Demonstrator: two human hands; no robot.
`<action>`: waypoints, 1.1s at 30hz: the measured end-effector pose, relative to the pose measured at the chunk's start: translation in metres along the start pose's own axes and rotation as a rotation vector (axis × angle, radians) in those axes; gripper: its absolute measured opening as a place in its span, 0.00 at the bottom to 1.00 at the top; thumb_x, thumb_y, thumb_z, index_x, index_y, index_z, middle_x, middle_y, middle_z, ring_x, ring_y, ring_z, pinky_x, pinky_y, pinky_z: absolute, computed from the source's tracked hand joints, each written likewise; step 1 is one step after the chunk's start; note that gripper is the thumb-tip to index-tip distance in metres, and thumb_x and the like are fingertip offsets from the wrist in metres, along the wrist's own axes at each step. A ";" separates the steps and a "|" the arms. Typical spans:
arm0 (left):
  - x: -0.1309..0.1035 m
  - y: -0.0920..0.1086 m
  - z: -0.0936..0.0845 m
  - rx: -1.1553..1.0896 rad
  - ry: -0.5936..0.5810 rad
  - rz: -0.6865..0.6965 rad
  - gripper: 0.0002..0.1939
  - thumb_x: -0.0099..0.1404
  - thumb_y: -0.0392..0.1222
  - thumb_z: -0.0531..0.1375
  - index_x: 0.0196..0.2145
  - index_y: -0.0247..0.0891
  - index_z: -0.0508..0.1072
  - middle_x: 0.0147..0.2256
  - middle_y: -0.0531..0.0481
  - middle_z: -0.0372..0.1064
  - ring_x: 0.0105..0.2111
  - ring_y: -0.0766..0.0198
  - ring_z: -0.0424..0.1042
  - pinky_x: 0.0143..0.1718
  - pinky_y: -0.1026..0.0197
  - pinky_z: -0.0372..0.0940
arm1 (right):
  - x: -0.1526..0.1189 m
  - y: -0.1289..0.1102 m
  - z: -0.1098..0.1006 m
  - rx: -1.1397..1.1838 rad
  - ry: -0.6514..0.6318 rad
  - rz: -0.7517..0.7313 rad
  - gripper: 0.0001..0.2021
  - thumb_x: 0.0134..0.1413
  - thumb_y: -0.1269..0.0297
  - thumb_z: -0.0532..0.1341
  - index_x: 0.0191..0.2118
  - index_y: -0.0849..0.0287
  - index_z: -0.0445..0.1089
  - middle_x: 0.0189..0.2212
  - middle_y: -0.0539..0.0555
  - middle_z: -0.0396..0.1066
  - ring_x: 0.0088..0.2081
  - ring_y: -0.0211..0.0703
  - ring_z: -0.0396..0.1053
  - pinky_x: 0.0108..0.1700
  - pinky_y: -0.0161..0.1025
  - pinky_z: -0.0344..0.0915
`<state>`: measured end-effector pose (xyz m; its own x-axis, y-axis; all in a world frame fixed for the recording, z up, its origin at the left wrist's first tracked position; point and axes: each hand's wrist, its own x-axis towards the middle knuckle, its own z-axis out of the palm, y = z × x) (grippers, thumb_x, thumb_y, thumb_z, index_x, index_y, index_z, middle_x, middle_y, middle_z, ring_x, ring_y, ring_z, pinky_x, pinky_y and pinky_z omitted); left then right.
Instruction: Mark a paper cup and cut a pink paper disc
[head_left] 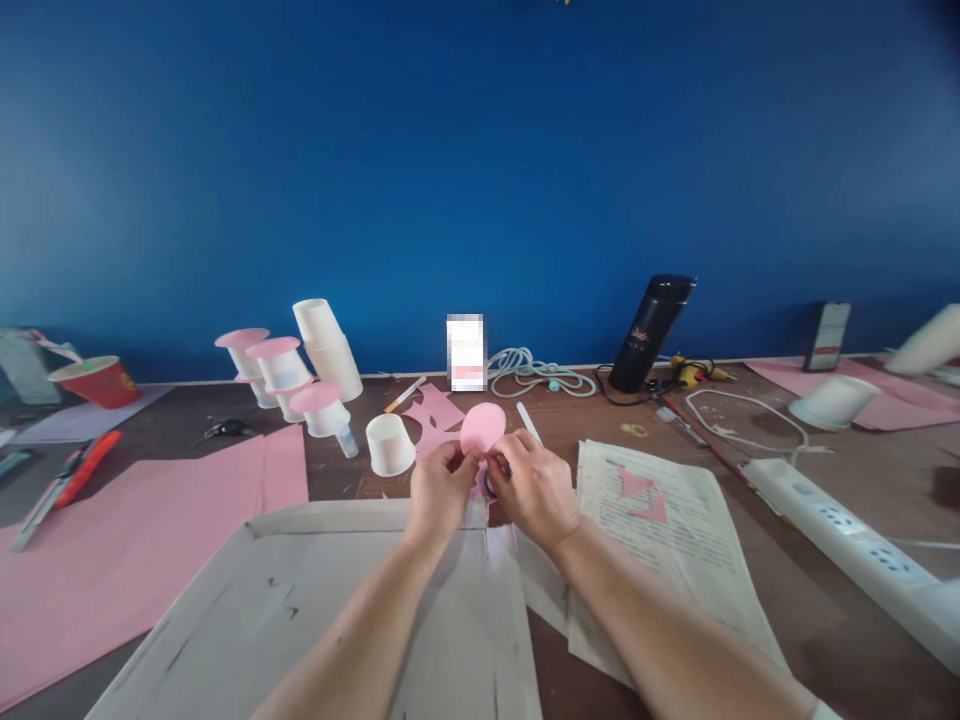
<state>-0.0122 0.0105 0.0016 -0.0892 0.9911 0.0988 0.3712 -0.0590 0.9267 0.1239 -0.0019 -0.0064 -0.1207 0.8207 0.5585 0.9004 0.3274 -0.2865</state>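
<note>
A round pink paper disc (483, 427) stands upright between my two hands. My left hand (442, 490) is closed, its thumb and finger pinching the disc's lower left edge. My right hand (534, 485) is closed too, with fingertips pinched at the lower right edge, close to the left thumb. A small dark item shows by the right fingers, too covered to name. Behind the hands lie pink paper scraps (439, 412) with cut-out curves. To the left stands a white paper cup (390, 446). Farther left are white cups topped with pink discs (316, 397).
A white board (322, 600) lies under my forearms, with pink sheets (187, 530) on its left. On the right are a printed page (675, 540) and a power strip (847, 530). A black flask (651, 335), coiled cable (536, 373) and stacked cups (328, 350) stand along the wall.
</note>
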 end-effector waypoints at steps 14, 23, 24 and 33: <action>0.015 -0.021 0.002 -0.367 -0.003 -0.178 0.13 0.53 0.48 0.62 0.28 0.34 0.73 0.23 0.50 0.71 0.23 0.65 0.71 0.27 0.64 0.66 | -0.002 -0.004 0.000 0.151 0.069 0.067 0.05 0.58 0.64 0.58 0.34 0.56 0.70 0.33 0.50 0.71 0.31 0.37 0.70 0.31 0.32 0.58; 0.006 -0.006 -0.001 -0.131 -0.058 -0.113 0.11 0.56 0.47 0.60 0.27 0.35 0.73 0.22 0.51 0.71 0.21 0.65 0.70 0.24 0.64 0.60 | 0.000 0.001 -0.001 0.179 0.113 0.096 0.04 0.57 0.63 0.59 0.34 0.55 0.70 0.33 0.50 0.71 0.33 0.38 0.71 0.33 0.31 0.59; 0.005 -0.005 -0.001 -0.117 -0.060 -0.108 0.11 0.56 0.47 0.60 0.27 0.36 0.73 0.22 0.51 0.71 0.21 0.65 0.70 0.24 0.64 0.60 | 0.000 0.001 -0.001 0.179 0.111 0.100 0.04 0.57 0.63 0.59 0.34 0.55 0.70 0.33 0.50 0.71 0.33 0.38 0.71 0.33 0.31 0.59; 0.006 -0.011 0.000 -0.020 -0.030 0.034 0.11 0.57 0.47 0.59 0.28 0.38 0.76 0.24 0.51 0.71 0.24 0.63 0.69 0.27 0.62 0.60 | 0.001 0.000 0.001 0.162 0.113 0.118 0.04 0.57 0.63 0.60 0.33 0.55 0.69 0.32 0.49 0.71 0.32 0.36 0.71 0.31 0.30 0.57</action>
<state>-0.0165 0.0170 -0.0084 -0.0493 0.9915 0.1202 0.3547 -0.0951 0.9301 0.1239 -0.0009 -0.0068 0.0371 0.8027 0.5952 0.8253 0.3113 -0.4712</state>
